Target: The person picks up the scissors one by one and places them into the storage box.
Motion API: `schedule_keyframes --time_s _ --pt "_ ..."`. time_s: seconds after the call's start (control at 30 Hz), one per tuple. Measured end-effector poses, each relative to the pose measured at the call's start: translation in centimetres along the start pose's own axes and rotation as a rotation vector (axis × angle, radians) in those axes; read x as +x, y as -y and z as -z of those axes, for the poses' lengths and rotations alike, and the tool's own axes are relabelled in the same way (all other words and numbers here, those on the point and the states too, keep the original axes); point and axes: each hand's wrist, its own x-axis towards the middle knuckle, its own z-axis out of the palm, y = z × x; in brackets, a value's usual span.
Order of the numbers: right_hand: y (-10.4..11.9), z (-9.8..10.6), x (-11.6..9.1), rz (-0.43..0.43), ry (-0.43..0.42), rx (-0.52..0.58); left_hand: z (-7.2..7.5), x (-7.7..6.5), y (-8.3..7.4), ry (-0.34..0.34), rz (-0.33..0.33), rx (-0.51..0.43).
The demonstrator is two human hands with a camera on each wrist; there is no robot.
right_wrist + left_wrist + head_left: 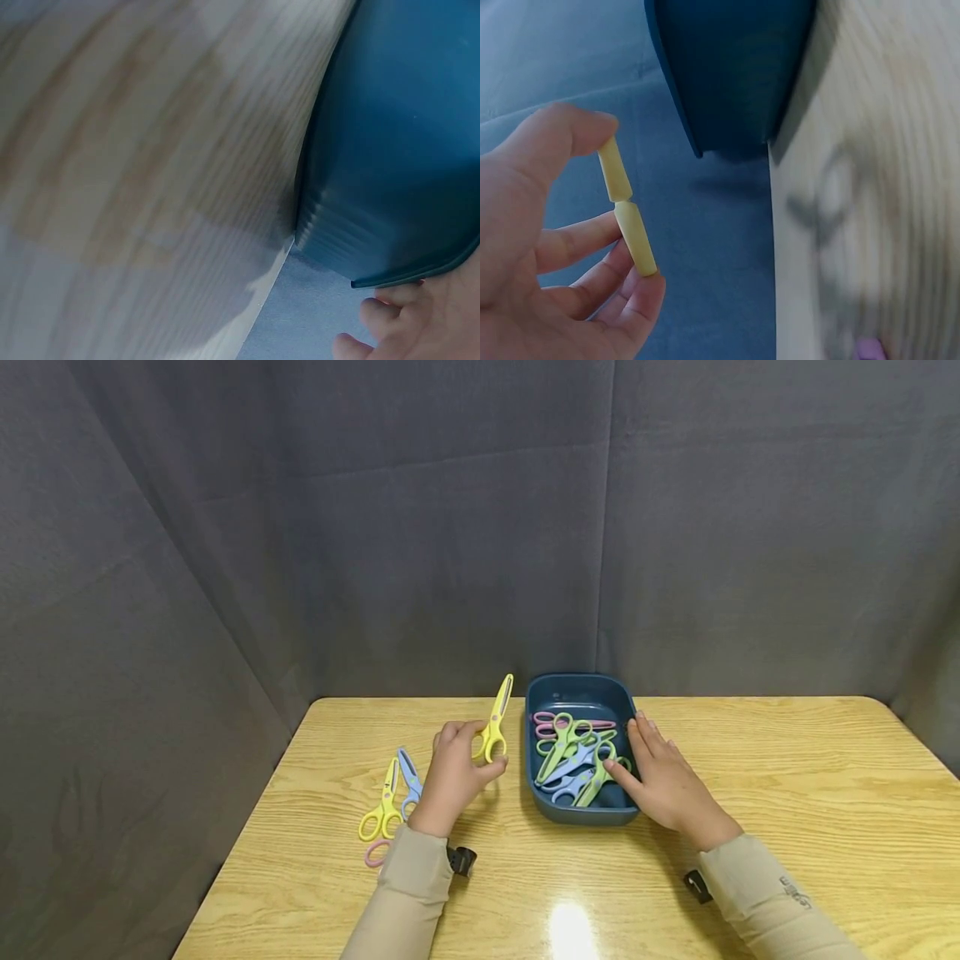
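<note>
My left hand pinches a pair of yellow scissors by the handle loops, thumb on one side and fingers on the other, blades pointing up. In the left wrist view the scissors' handles appear edge-on above the table. Just right of them stands a dark blue bin with several scissors inside: green scissors, blue scissors and pink scissors. My right hand rests at the bin's right rim, fingers extended along the outside and thumb reaching over the edge.
Left of my left hand, yellow scissors and blue scissors lie on the wooden table. A pink handle loop shows beside the left sleeve, which hides the rest. A grey curtain hangs behind the table.
</note>
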Motion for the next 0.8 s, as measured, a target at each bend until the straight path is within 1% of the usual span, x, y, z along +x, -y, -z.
schedule_keyframes --time_s 0.17,0.4,0.53,0.67,0.8 --pt "-0.1 -0.1 0.0 0.003 0.002 0.000 0.0 0.3 -1.0 0.010 -0.038 0.003" --pt "-0.2 0.0 0.1 0.007 -0.005 -0.001 -0.3 1.1 -2.6 0.062 -0.066 0.031" --pt "-0.2 0.0 0.0 0.014 -0.019 -0.004 -0.7 1.6 -3.6 0.092 -0.083 0.043" --pt "-0.1 0.0 0.0 0.028 -0.039 -0.009 -1.2 2.1 -4.4 0.119 -0.101 0.086" --pt "-0.1 -0.1 0.0 0.026 -0.037 -0.011 -1.8 2.4 -5.0 0.144 -0.111 0.138"
